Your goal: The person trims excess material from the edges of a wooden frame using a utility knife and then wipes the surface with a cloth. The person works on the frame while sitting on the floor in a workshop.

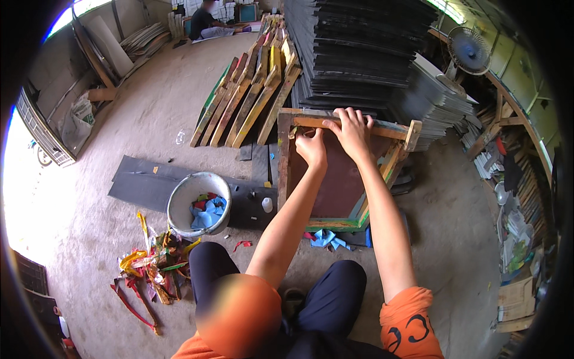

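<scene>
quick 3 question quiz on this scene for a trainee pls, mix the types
1. True or false: both hands are at the far rail of the wooden frame.
2. What lies in the white bucket? A) blue scraps B) water C) nails
3. Fill in: the pile of coloured strips lies on the floor to the person's ____.

Key
1. True: the left hand and the right hand are both at its top bar.
2. A, with a bit of red among them.
3. Left, near the bucket.
</scene>
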`<state>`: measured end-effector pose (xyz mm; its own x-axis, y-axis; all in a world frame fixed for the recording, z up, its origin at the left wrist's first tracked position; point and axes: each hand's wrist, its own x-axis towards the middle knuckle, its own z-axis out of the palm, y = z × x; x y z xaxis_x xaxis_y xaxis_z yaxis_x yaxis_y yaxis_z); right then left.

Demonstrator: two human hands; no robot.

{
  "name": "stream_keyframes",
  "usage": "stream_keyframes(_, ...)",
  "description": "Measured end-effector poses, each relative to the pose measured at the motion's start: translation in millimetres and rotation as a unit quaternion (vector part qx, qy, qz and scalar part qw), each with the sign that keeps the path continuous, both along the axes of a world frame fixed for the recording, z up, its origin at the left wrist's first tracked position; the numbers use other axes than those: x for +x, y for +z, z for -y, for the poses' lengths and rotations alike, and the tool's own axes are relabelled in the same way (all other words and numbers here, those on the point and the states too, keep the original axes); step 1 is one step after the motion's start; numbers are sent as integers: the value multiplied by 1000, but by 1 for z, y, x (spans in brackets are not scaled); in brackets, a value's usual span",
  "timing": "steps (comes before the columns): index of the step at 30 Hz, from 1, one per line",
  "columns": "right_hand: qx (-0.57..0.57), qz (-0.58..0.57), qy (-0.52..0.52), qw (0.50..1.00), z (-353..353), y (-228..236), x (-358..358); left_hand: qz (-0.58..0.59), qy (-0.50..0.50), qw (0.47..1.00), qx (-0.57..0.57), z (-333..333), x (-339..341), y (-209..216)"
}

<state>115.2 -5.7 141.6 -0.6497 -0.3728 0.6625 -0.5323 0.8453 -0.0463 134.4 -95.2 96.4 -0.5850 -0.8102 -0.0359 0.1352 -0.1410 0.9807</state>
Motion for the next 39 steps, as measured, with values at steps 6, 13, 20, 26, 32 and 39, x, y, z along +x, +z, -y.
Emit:
stream_keyframes(6, -17, -49, 25, 998, 3, 0, -4, -82, -42, 976, 195, -2, 3, 14)
stream_keyframes(13, -11, -11, 21, 1000, 2, -1, 0, 18, 42, 995, -91, -3, 8, 9)
stream_keyframes(20, -3, 50, 41, 998, -6, 1, -18, 4, 17, 996, -92, -2, 4, 13)
stream_keyframes(26, 60, 192, 66, 977, 9, 12, -50, 0, -70, 995, -73, 26, -27, -5)
stream_keyframes(32, 89, 263, 49, 959, 10, 1, -90, 36, -97, 978, 182, 25, -59, 3)
stream_keyframes(39, -19, 238, 192, 952, 3, -26, -135, 47, -63, 994, 75, 38, -109, -42)
